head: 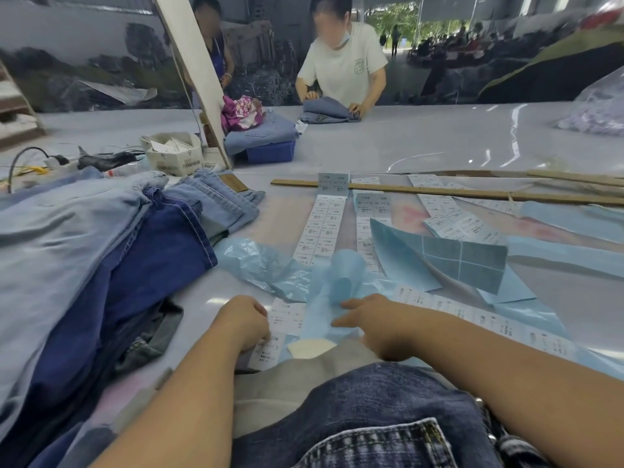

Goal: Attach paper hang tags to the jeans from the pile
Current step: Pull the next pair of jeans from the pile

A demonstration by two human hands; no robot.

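Partly under the left hand point(244, 320), a label strip point(285, 317).

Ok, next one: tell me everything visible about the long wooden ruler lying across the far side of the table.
The wooden ruler is a long, thin, flat strip of pale brown wood with fine markings along its upper edge, too small to read. It lies flat on the table, running from near the centre out past the right edge of the view, slightly slanted. Several white label strips pass under it, and one grey-blue label sheet lies over it near its left end. Neither hand touches it.
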